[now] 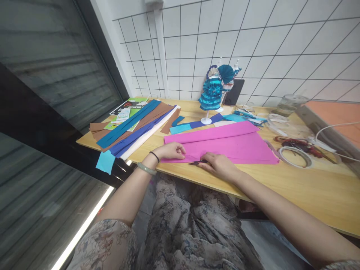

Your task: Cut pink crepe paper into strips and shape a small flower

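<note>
The one head-worn camera is looking forward and down from above the person's lap (180,228), facing across the bench (295,187) toward the tiled wall (253,41) behind its far edge. It is sitting close over the near edge, framing the left hand (171,151) and right hand (221,167) mid-picture, the bench's right end running out of frame.

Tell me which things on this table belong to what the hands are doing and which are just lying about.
In use: pink paper sheet, held by the left hand; dark slim tool, in the right hand.
Lying about: coloured paper strips, blue paper dress model, tape roll, phone, glass jar, booklets.
</note>
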A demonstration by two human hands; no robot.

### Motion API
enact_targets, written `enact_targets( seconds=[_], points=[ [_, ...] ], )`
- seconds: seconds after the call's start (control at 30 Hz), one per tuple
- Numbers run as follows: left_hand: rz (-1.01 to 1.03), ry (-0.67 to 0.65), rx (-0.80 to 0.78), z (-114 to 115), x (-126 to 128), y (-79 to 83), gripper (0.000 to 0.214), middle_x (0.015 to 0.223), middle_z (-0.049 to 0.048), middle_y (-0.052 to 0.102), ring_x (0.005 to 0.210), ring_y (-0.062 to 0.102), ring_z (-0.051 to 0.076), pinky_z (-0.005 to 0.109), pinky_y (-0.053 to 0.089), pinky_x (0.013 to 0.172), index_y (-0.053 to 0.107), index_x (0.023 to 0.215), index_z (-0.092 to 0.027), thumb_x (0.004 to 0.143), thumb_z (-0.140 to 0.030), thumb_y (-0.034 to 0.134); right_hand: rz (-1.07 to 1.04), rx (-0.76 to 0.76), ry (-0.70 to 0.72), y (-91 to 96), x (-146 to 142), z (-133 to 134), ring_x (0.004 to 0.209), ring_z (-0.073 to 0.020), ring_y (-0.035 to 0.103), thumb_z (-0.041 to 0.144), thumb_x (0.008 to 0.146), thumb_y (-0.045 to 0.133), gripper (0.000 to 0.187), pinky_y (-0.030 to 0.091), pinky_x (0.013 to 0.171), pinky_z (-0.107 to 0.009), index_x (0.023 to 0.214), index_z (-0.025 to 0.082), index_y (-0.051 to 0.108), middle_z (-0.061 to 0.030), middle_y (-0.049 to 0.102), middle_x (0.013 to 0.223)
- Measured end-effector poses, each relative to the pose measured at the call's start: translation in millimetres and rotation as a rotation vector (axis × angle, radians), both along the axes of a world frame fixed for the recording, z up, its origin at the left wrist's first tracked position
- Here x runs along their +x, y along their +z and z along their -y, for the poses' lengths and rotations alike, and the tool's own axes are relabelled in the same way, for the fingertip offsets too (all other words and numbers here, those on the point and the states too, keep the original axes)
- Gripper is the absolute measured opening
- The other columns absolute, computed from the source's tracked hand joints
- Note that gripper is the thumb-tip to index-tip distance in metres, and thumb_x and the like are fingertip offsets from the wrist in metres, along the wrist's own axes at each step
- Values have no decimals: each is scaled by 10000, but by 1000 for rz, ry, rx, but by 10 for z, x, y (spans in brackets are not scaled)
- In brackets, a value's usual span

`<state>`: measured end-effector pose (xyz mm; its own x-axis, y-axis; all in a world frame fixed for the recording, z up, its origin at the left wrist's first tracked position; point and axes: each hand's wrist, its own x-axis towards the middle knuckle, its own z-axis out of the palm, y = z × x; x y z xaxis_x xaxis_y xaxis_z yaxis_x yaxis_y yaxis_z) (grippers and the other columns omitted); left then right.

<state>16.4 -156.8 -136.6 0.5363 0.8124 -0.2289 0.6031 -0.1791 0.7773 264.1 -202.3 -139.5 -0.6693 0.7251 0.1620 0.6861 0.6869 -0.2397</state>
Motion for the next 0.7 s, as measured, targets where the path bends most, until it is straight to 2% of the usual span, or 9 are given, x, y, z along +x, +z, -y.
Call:
enact_targets(
  seconds=[0.17, 0.7],
  points=[
    [-5, -34, -4, -5, -7, 16, 238, 701, 23, 617, 614, 526, 105, 207, 390, 582, 624, 749, -112, 638, -323, 628, 9, 6, 9, 25, -41, -15, 746, -188, 597, 458, 876, 384, 351, 394, 655, -274, 927, 173, 582, -80, 641, 845],
    [20, -21, -31, 1, -6, 38, 212, 685, 15, 616, 605, 523, 106, 214, 386, 578, 630, 744, -112, 637, -295, 632, 14, 6, 25, 6, -82, -33, 725, -186, 596, 443, 883, 375, 342, 382, 636, -270, 890, 173, 585, -77, 643, 805]
  ],
)
